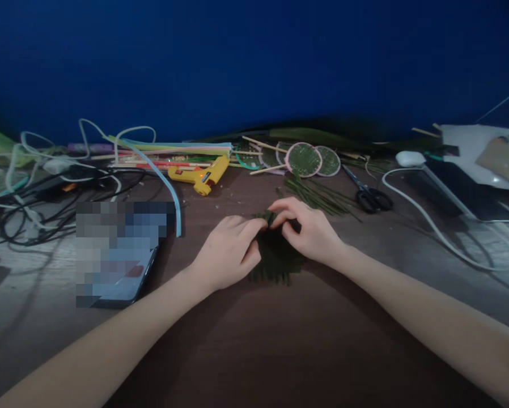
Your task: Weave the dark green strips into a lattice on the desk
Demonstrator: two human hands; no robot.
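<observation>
My left hand [231, 249] and my right hand [308, 229] meet at the middle of the dark table. Both pinch the top of a small dark green bundle of thin leaf strips [275, 260], whose loose ends fan out toward me under my palms. The fingers of both hands are closed on it. A loose pile of the same green strips [320, 195] lies just behind my right hand.
A yellow glue gun [201, 174] lies behind my left hand, next to coloured paper strips [169, 150] and tangled cables [46, 192]. A phone [118, 260] rests at the left. Round woven discs [303, 160], black scissors [369, 195] and a white cable [428, 221] sit at the right.
</observation>
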